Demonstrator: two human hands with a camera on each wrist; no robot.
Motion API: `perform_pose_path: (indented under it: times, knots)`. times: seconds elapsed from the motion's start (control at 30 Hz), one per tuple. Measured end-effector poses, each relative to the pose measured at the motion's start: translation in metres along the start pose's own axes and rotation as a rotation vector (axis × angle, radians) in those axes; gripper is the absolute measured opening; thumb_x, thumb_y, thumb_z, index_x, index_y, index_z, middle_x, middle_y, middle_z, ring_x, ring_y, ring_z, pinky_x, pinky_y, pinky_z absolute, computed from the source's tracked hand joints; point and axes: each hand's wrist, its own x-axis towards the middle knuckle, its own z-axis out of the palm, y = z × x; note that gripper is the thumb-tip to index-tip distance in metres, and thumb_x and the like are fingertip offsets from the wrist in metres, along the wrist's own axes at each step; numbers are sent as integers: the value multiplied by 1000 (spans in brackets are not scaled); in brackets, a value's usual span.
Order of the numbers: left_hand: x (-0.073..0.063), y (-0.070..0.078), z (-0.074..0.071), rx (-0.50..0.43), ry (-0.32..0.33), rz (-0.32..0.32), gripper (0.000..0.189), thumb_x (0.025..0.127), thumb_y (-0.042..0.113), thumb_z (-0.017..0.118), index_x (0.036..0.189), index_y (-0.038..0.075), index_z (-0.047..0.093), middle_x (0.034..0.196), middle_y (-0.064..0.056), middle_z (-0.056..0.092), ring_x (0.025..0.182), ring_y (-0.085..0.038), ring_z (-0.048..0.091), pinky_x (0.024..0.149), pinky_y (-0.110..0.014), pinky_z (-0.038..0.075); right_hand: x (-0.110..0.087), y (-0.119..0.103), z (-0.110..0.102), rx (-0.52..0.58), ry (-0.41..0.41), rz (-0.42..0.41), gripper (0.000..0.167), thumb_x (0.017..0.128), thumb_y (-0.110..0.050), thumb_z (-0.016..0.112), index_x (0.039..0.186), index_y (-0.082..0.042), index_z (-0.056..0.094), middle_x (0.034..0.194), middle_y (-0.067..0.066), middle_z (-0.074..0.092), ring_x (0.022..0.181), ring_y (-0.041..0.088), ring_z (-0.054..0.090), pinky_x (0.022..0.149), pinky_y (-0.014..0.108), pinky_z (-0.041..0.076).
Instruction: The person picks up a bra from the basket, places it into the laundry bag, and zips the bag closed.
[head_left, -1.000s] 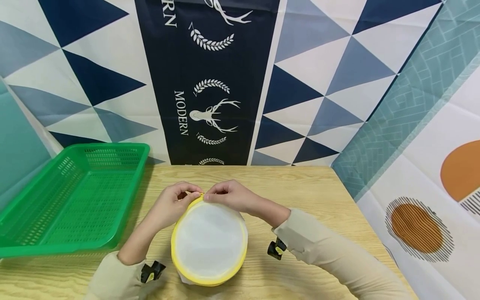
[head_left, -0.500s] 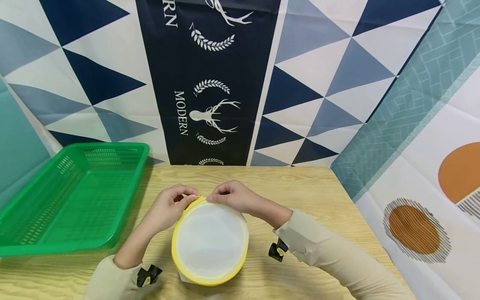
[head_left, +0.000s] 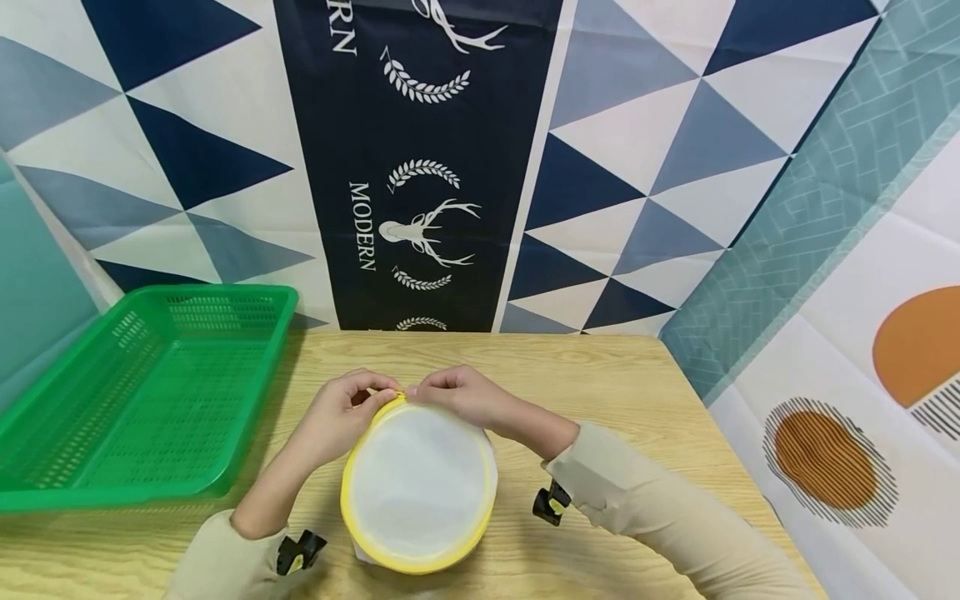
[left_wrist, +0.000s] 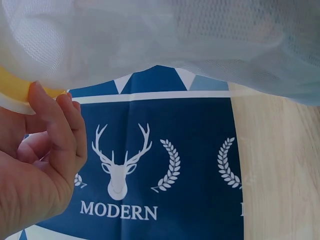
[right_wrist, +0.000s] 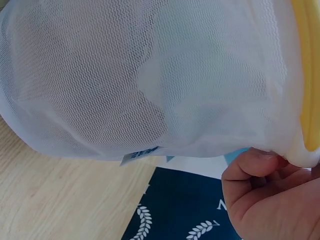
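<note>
The white mesh bag (head_left: 420, 483) is in front of the person, over the near part of the worktop (head_left: 600, 392), to the right of the green basket (head_left: 180, 408). The left hand (head_left: 335, 419) pinches its yellow edging (right_wrist: 309, 75) at the far side; the right hand (head_left: 467, 397) pinches the rim just beside, and its fingertips hide what exactly lies between them. From above, mostly the round top of the bag shows, so I cannot tell whether its bottom touches the worktop. The basket is cut off by the left border of the head view.

The bag is of thin, half-transparent net, with a fine wavy weave. The basket is rectangular, with small slots in its walls, and the worktop has a pale wood grain. At each beige sleeve (head_left: 660, 508) sits a small black device (head_left: 552, 502).

On the bag's side there is a small label (right_wrist: 139, 154) with blue print, too small to read. The dark wall panel (head_left: 480, 125) says "MODERN" beside a white deer head and leaf sprigs; higher up, only "RN" is visible.
</note>
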Motion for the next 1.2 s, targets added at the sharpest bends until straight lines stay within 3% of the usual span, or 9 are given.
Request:
perform_pose_path:
  times: [0.17, 0.53, 0.77, 1.0, 1.2]
  knots:
    - [1, -2, 1, 12, -42, -55, 13, 92, 17, 60, 97, 10, 69, 97, -5, 65, 74, -16, 53, 63, -23, 47, 0, 2, 1, -16, 8, 12, 27, 93, -30, 58, 92, -7, 72, 80, 1, 65, 56, 8, 60, 53, 24, 52]
    - [-4, -4, 0, 30, -29, -50, 13, 93, 16, 58, 97, 11, 69, 96, -3, 65, 81, -15, 55, 69, -24, 48, -3, 0, 0, -31, 13, 29, 25, 93, -29, 58, 88, -10, 73, 75, 1, 65, 54, 9, 59, 53, 25, 53]
    - [-9, -6, -3, -61, -50, -127, 14, 93, 17, 57, 100, 9, 67, 88, -8, 59, 53, -19, 49, 45, -26, 45, -3, 4, -1, -38, 21, 38, 26, 93, -29, 58, 92, -8, 73, 82, 2, 67, 57, 9, 60, 55, 26, 54]
    - [-11, -7, -7, -64, -41, -130, 17, 94, 20, 57, 102, 8, 66, 88, -8, 60, 50, -15, 48, 45, -26, 45, -4, 9, -3, -40, 20, 26, 30, 93, -36, 56, 97, -10, 71, 88, 2, 66, 62, 9, 59, 58, 23, 52]
    - [-12, -12, -11, -77, -9, -172, 19, 94, 20, 56, 105, 7, 66, 81, -8, 62, 49, -14, 48, 45, -27, 46, -17, 17, -10, -5, -16, 94, 33, 93, -35, 57, 112, -9, 61, 82, 5, 59, 54, 11, 55, 47, 24, 46]
